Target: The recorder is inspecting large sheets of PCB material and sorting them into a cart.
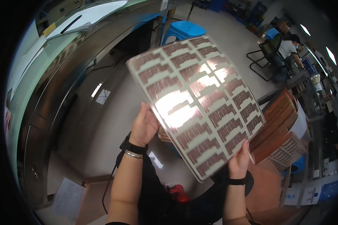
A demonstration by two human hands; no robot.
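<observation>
A large flat circuit panel (214,95), pale with rows of copper-brown patterns, is held up tilted in front of me. Bright light glares off its middle and left part. My left hand (144,125) grips its left edge, fingers partly hidden behind it. At the lower right edge, my right hand (239,163) has the thumb on the front face and the other fingers mostly out of sight. A thin white sliver (251,157) shows beside the right hand; I cannot tell what it is.
Stacked brown panels (278,123) stand to my right, with a patterned sheet (285,153) against them. On the left is a bench with papers (90,17) and a black pen (71,24). A blue stool (184,30) stands ahead; a person (289,52) sits at the far right.
</observation>
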